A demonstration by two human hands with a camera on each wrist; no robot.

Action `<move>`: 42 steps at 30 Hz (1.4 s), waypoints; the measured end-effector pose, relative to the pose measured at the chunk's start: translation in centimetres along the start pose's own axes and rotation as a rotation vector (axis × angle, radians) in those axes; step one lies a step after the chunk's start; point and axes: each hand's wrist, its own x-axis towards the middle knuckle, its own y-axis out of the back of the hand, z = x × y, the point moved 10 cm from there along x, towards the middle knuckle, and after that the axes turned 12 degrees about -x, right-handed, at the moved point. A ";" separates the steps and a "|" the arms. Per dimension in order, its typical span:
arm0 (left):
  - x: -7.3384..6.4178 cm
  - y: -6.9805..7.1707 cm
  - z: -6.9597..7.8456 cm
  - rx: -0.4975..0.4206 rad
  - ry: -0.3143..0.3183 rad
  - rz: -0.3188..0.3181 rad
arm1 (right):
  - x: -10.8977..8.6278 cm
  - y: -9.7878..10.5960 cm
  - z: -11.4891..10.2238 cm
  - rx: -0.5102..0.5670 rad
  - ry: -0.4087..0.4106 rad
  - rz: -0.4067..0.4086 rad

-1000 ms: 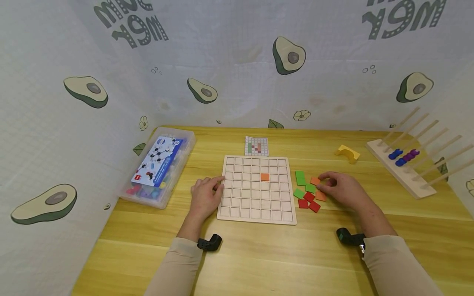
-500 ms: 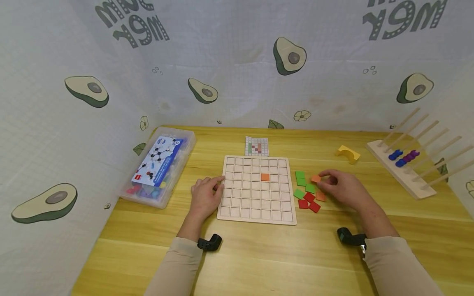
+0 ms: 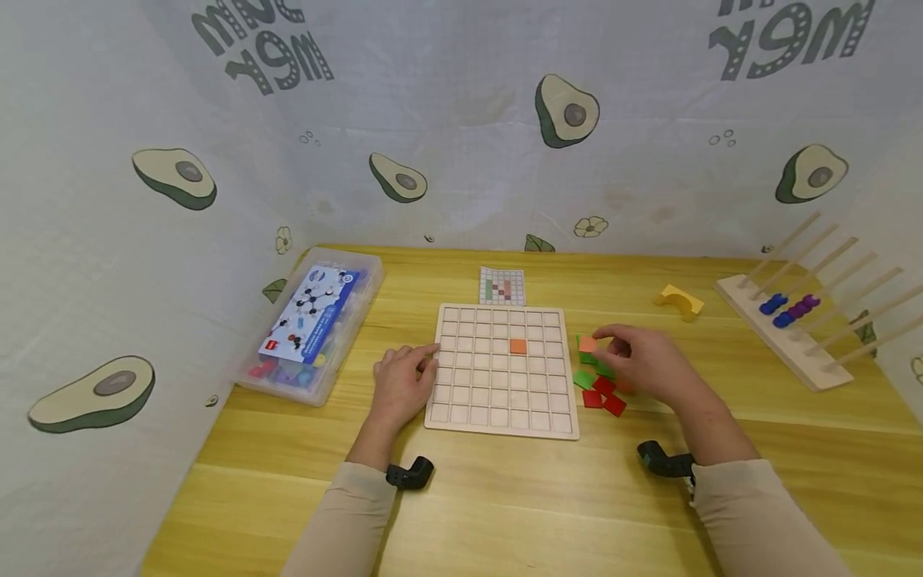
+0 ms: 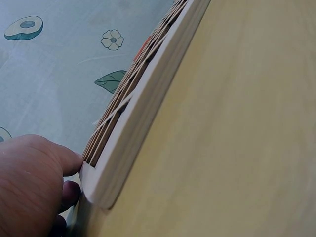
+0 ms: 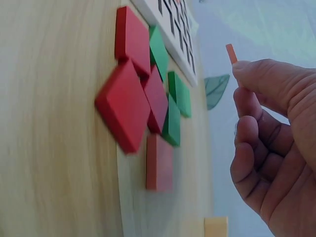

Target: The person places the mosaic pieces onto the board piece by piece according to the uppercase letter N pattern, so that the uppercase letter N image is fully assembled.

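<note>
Between thumb and finger my right hand [image 3: 642,359] pinches an orange square tile [image 3: 587,344], lifted above the loose tiles. In the right wrist view that tile [image 5: 231,53] shows edge-on at the fingertips. Under and beside the hand lie green tiles [image 3: 583,380], red tiles [image 3: 614,405] and another orange tile [image 5: 159,163], partly covered in the head view. My left hand [image 3: 405,381] rests at the left edge of the wooden grid board [image 3: 499,433], its fingers touching the rim. One orange tile [image 3: 517,346] sits in a cell of the board.
Behind the board lies a printed pattern card [image 3: 502,286]. A clear plastic case [image 3: 312,324] stands at the left. Toward the back right are a yellow arch block [image 3: 679,301] and a wooden peg stand [image 3: 782,332] with blue and purple beads.
My right hand has picked up an orange tile from the loose ones and moved it left, toward the board. The left hand stays at the board's edge.
</note>
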 end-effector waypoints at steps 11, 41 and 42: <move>0.0 -0.1 -0.1 0.010 0.006 -0.002 | 0.2 -1.7 -2.7 0.023 0.059 -0.016; 0.1 -0.2 -0.3 0.019 0.016 -0.006 | 2.3 -5.7 -8.2 0.096 0.146 -0.020; 0.1 -0.2 -0.3 0.018 0.018 -0.007 | 2.4 -5.7 -8.2 0.091 0.142 -0.022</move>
